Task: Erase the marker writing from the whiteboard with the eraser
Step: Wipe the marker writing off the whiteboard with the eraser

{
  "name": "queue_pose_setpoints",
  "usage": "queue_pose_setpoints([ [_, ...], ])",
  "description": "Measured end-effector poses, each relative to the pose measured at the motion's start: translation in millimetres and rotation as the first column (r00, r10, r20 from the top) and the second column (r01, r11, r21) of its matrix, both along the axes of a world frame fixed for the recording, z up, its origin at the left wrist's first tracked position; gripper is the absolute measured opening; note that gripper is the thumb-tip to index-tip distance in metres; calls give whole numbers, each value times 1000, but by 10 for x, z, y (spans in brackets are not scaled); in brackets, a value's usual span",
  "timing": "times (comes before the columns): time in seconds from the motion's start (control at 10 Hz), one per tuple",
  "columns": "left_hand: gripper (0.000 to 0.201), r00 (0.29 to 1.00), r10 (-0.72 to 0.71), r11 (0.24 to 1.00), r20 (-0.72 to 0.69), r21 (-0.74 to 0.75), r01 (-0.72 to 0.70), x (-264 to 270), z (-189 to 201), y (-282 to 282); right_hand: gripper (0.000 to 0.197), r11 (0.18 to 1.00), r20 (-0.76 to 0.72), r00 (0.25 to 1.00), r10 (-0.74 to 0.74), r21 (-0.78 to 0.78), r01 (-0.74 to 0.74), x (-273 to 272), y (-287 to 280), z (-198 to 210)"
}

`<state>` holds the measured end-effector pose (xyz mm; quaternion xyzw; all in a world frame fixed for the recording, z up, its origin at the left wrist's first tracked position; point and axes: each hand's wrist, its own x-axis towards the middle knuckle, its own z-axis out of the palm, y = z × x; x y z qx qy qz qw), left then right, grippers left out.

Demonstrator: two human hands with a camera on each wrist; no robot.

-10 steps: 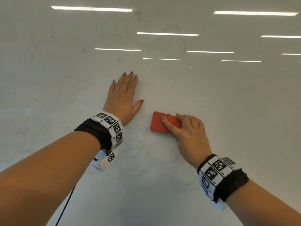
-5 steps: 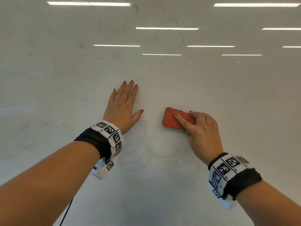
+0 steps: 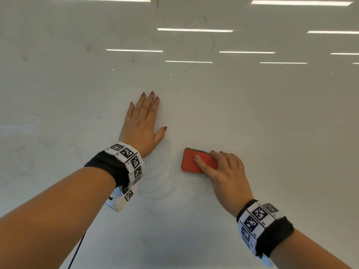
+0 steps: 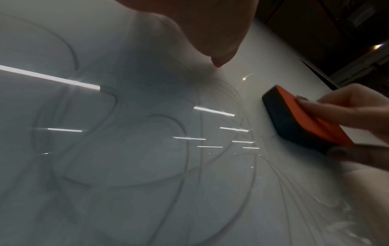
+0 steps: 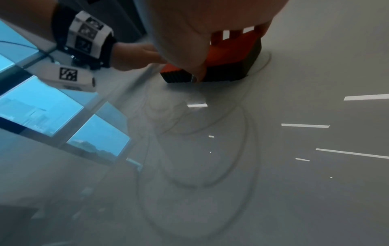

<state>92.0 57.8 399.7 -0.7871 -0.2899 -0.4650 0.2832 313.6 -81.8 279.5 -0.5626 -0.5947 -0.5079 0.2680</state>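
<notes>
The whiteboard [image 3: 252,123] fills the head view, glossy, with ceiling lights mirrored in it. Faint grey looping marker lines [image 3: 163,181] lie between my two wrists; fainter loops [image 3: 196,35] show near the top. My right hand [image 3: 223,171] grips the red eraser [image 3: 194,162] with its dark felt side pressed to the board, thumb along the near side, fingers over the top. In the left wrist view the eraser [image 4: 299,114] lies at the right; in the right wrist view the eraser [image 5: 227,58] sits on the lines. My left hand [image 3: 141,123] lies flat on the board, fingers straight.
A black cable [image 3: 75,251] hangs from the left wrist camera [image 3: 122,199]. In the right wrist view a window [image 5: 42,106] lies off the board's left edge. The board's right edge and a dark room [image 4: 336,33] show in the left wrist view.
My right hand has slid the eraser right, then back down and left over the looping lines. The left hand has stayed flat in the same spot.
</notes>
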Motion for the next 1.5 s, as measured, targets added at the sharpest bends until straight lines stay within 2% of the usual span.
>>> queue_pose_setpoints([
  [0.1, 72, 1000, -21, 1000, 5, -12, 21, 3, -2, -8, 81, 999, 29, 999, 18, -50, -16, -10, -9, -212],
  [0.2, 73, 999, -32, 999, 9, -17, 32, 8, 3, -21, 77, 998, 58, 998, 31, -53, -28, 31, -23, -252],
  [0.3, 73, 1000, -28, 999, 5, -16, 28, 3, 12, -27, 71, 999, 38, 999, 26, -27, -25, 94, -51, -84],
  [0.5, 74, 1000, -10, 1000, -3, -9, 10, -8, 11, -26, 62, 987, -258, 966, 14, 160, 28, 293, -153, 546],
  [0.6, 73, 1000, -13, 1000, 4, -9, 13, 8, 5, -26, 60, 980, -312, 950, 21, 195, 43, 219, -116, 426],
  [0.8, 73, 1000, -13, 1000, 24, -22, 14, 47, -20, -43, 63, 991, -209, 977, 33, 132, -5, 113, -28, -57],
  [1.0, 72, 999, -17, 1000, 27, -25, 18, 45, -24, -45, 62, 996, -158, 987, 8, 89, 6, 126, -60, -59],
  [1.3, 71, 999, -25, 999, 29, -28, 26, 60, -48, -86, 72, 997, -13, 998, 54, -54, -55, 64, -83, -584],
  [1.4, 73, 999, -34, 999, 3, -20, 34, 78, -90, -125, 68, 995, 49, 997, 60, -84, -56, 110, -132, -497],
  [1.5, 75, 999, -36, 999, -25, -18, 36, 96, -138, -155, 63, 999, 1, 1000, 26, -35, -26, 200, -183, -244],
])
